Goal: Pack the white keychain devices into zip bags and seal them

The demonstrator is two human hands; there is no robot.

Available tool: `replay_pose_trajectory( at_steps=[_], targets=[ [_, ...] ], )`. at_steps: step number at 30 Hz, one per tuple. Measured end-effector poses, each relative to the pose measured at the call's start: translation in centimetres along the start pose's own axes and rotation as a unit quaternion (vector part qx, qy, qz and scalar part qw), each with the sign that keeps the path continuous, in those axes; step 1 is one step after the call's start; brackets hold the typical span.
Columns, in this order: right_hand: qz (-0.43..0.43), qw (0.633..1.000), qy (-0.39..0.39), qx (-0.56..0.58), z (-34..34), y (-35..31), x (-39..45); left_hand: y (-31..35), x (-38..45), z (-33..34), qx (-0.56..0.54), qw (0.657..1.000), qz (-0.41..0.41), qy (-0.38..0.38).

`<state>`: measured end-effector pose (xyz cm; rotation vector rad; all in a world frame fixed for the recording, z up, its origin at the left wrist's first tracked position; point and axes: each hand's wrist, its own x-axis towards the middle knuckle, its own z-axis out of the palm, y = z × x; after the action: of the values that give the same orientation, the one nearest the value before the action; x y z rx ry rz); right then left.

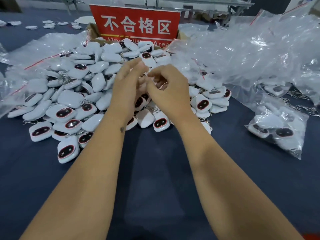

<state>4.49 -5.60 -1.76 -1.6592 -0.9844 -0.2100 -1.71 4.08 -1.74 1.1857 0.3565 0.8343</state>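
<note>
A dark blue tablecloth point(155, 170) covers a long work table, and behind it a red sign point(135, 23) stands up out of a cardboard box point(94, 32); only the head view here, so everything comes from it. A big heap of white keychain devices point(72, 101) spreads across the cloth right in front of the person, within easy reach of both arms; to the right a loose mound of empty zip bags point(251, 52) lies ready to draw from, and nearer the right edge one filled bag point(277, 129) sits apart from the heap, probably set aside as done. Both hands meet over the middle of the heap; the left hand point(128, 87) has its fingers partly extended, the right hand point(168, 90) has its fingers curled inward toward the left. Something thin and clear may be pinched between them, likely a bag mouth being opened, but motion blur hides it; I cannot tell what either hand holds, or whether it holds anything. My read: a fresh bag is being readied before a device goes in.
</note>
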Motion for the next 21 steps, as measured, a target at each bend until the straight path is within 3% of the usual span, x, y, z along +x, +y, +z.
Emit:
replay_pose_trajectory(
  at_steps=[4,8,10,12,15,21],
  targets=[
    [0.028,0.999,-0.014,-0.013,-0.6,0.6,0.1,0.1,0.5,-0.8,-0.067,0.995,-0.036,0.065],
    [0.093,0.993,-0.052,0.056,-0.7,0.3,0.2,0.6,0.2,-1.3,-0.070,0.996,-0.058,-0.007],
    [0.124,0.987,-0.033,0.100,-0.7,0.1,0.2,0.8,0.1,-1.3,-0.054,0.996,-0.052,-0.039],
    [0.159,0.979,0.017,0.123,-0.8,0.0,0.4,0.9,0.0,-1.3,-0.059,0.997,-0.053,-0.026],
    [0.197,0.962,0.071,0.176,-1.4,0.0,1.0,1.1,0.2,-1.3,0.001,1.000,-0.025,0.009],
    [0.228,0.912,-0.003,0.341,-3.7,1.7,2.2,0.7,0.0,-1.3,0.177,0.982,0.062,-0.004]
  ],
)
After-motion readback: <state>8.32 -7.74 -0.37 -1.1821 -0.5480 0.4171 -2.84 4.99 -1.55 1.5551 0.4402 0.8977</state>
